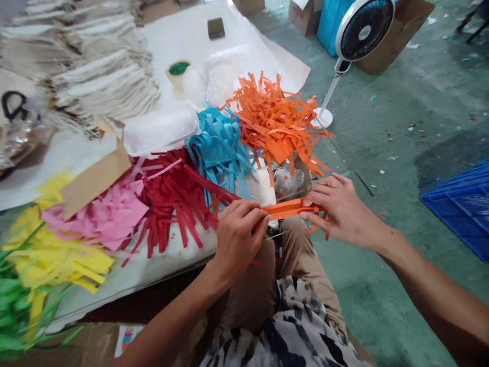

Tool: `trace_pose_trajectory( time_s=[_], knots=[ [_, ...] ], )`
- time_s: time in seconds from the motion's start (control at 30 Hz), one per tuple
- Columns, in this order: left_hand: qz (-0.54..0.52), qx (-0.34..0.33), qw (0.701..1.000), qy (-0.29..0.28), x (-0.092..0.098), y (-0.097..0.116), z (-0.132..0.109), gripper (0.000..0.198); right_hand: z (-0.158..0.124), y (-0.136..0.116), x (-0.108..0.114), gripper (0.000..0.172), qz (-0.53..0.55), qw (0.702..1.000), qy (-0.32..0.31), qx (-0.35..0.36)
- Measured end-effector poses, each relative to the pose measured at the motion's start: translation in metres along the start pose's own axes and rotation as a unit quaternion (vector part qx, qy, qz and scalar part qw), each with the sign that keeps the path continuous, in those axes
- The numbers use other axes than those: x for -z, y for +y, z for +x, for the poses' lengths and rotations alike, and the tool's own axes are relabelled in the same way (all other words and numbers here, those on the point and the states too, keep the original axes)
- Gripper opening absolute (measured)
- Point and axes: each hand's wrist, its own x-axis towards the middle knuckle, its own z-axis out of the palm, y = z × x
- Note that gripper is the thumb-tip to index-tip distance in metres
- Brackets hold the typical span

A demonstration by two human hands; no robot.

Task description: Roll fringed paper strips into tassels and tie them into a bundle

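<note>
Holding one orange paper strip [287, 209] between both hands, we keep it flat above our knees, just in front of the worktop [168, 260] edge. Our left hand [239, 237] has its fingers [256, 218] closed on the left end of the strip. Our right hand [340, 209] pinches the right end with thumb and first fingers, and the other fingers are spread loosely.

On the worktop the cut paper lies in loose heaps by colour, not in any box: an orange heap [273, 120] just behind the strip, a blue heap [217, 145] beside it, then a dark red heap [175, 196], a pink heap [107, 211], a yellow heap [57, 255] and a green heap [15, 306] at the left edge. A white foam container [158, 130] is closed, so we cannot tell what is inside. A clear plastic bag [288, 181] lies under the orange heap; its content is not clear to us. A roll of tape [178, 71] and a small dark box [216, 28] rest further back. On the floor, a blue crate [464, 204] stands at the right, and a white fan [359, 30] stands near cardboard boxes [405, 30].
</note>
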Motion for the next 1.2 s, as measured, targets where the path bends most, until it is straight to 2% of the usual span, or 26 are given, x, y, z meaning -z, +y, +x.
trace_pose_trajectory(
  time_s=[0.1, 0.2, 0.4, 0.63, 0.9, 1.0, 1.07, 1.13, 1.2],
  knots=[
    [0.015, 0.015, 1.0, 0.016, -0.003, -0.001, 0.001, 0.015, 0.003, 0.009, 0.002, 0.021, 0.013, 1.0, -0.013, 0.011],
    [0.069, 0.009, 0.998, 0.002, -0.004, -0.001, 0.005, 0.016, 0.007, 0.012, 0.003, 0.024, 0.006, 1.0, -0.016, 0.012],
    [0.187, -0.024, 0.982, -0.028, -0.005, -0.001, 0.017, 0.024, 0.017, 0.003, -0.002, 0.031, -0.088, 0.996, -0.018, 0.0],
    [0.2, -0.043, 0.978, -0.035, -0.005, -0.005, 0.019, 0.025, 0.02, 0.003, -0.004, 0.037, -0.149, 0.988, -0.029, -0.014],
    [0.214, -0.051, 0.975, -0.029, -0.008, -0.004, 0.019, 0.028, 0.024, 0.001, -0.004, 0.044, -0.167, 0.986, -0.014, -0.013],
    [0.229, -0.04, 0.972, -0.042, -0.006, -0.003, 0.02, 0.026, 0.022, -0.001, -0.005, 0.043, -0.182, 0.983, -0.002, -0.012],
    [0.235, -0.033, 0.971, -0.031, -0.004, -0.004, 0.02, 0.019, 0.02, -0.004, -0.007, 0.041, -0.193, 0.981, 0.017, -0.013],
    [0.227, -0.08, 0.971, -0.005, -0.002, -0.006, 0.019, 0.014, 0.017, -0.009, -0.011, 0.038, -0.205, 0.978, 0.036, -0.016],
    [0.204, -0.199, 0.958, -0.004, -0.002, -0.007, 0.018, 0.024, 0.015, -0.013, -0.015, 0.033, -0.215, 0.975, 0.046, -0.023]
  ],
)
